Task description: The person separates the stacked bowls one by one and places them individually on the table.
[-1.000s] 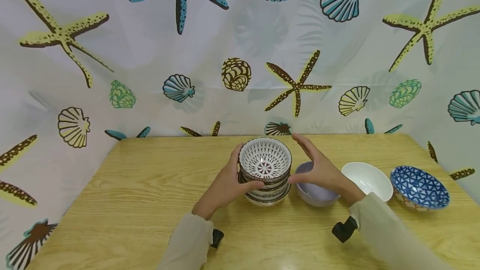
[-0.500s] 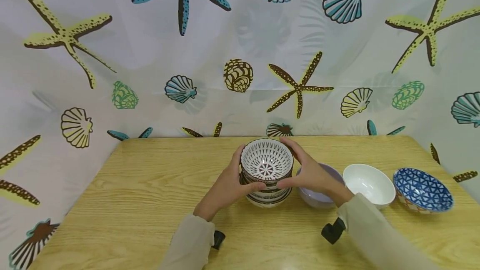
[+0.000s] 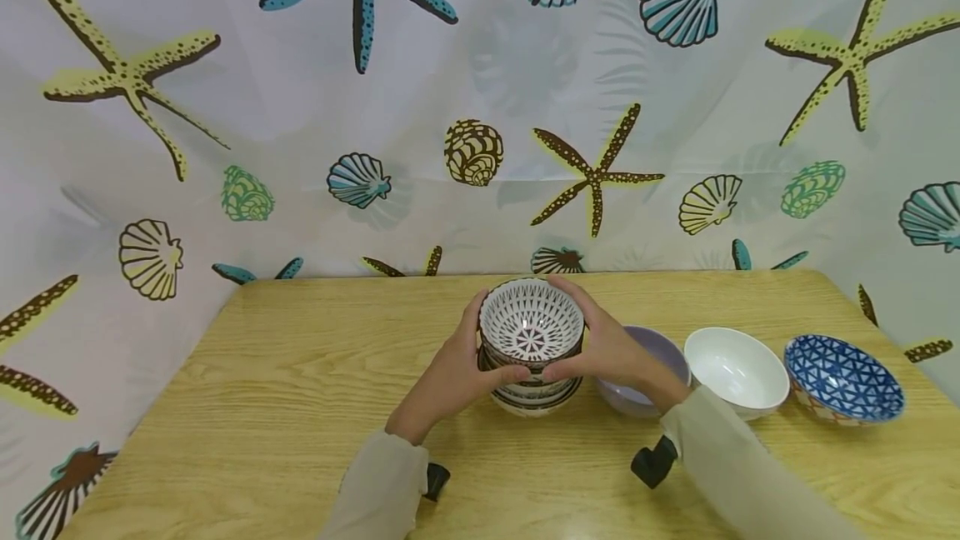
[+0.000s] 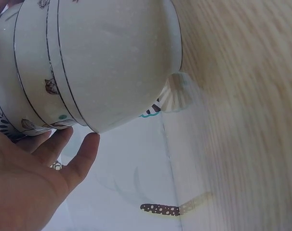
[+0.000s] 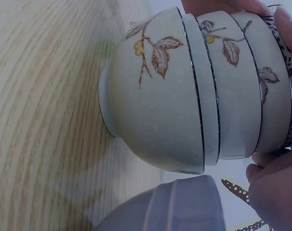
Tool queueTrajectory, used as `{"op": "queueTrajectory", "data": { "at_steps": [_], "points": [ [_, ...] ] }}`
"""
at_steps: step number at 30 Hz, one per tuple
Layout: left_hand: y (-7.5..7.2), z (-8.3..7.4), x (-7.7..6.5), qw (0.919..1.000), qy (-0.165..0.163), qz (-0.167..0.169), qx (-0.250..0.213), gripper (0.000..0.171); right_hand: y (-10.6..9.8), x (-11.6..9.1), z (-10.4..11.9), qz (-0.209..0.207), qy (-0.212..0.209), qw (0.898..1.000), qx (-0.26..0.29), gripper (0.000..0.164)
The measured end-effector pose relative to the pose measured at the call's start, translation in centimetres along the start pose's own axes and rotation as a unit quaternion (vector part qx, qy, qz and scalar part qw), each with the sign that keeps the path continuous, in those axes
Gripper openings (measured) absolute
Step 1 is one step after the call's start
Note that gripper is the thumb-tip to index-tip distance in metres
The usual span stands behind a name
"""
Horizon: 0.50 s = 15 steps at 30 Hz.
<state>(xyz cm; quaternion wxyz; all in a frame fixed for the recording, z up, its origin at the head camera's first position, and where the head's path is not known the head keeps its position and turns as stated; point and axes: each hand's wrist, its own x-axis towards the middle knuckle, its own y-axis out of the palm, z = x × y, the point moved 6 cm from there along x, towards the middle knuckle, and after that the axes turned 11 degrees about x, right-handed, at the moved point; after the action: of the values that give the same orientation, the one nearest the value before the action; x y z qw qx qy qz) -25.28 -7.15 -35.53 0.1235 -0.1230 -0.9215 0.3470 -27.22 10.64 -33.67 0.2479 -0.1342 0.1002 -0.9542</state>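
Observation:
A stack of bowls (image 3: pixel 534 394) stands on the wooden table, topped by a bowl with a black-and-white petal pattern inside (image 3: pixel 531 325). My left hand (image 3: pixel 450 373) grips the stack's upper left side, thumb across the front. On the opposite side my right hand (image 3: pixel 611 348) holds it too, fingers behind the rim and thumb in front. The right wrist view shows cream lower bowls (image 5: pixel 158 101) with brown leaf sprigs and dark rims, the lowest one's foot on the table. Fingertips (image 4: pixel 90 144) of the left hand touch the rims in the left wrist view.
Right of the stack a lavender bowl (image 3: pixel 663 348) sits close by, partly hidden by the right hand. Beyond it are a white bowl (image 3: pixel 738 369) and a blue-and-white patterned bowl (image 3: pixel 843 377). A curtain printed with shells and starfish (image 3: pixel 420 215) hangs behind the table (image 3: pixel 300 390).
My right hand has moved left from beside the stack and closed around its upper right side. The left hand and the stack stay in place.

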Motion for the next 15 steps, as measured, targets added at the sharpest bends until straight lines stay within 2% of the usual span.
{"op": "queueTrajectory", "data": {
  "at_steps": [5,15],
  "points": [
    [-0.04,-0.02,-0.07,1.0000,0.003,0.003,-0.004,0.110,0.15,0.07,0.17,-0.006,-0.005,1.000,0.000,0.112],
    [-0.02,0.02,-0.01,0.9998,0.015,0.010,-0.010,0.108,0.24,0.23,0.02,-0.038,-0.015,0.999,-0.033,0.106]
  ]
}}
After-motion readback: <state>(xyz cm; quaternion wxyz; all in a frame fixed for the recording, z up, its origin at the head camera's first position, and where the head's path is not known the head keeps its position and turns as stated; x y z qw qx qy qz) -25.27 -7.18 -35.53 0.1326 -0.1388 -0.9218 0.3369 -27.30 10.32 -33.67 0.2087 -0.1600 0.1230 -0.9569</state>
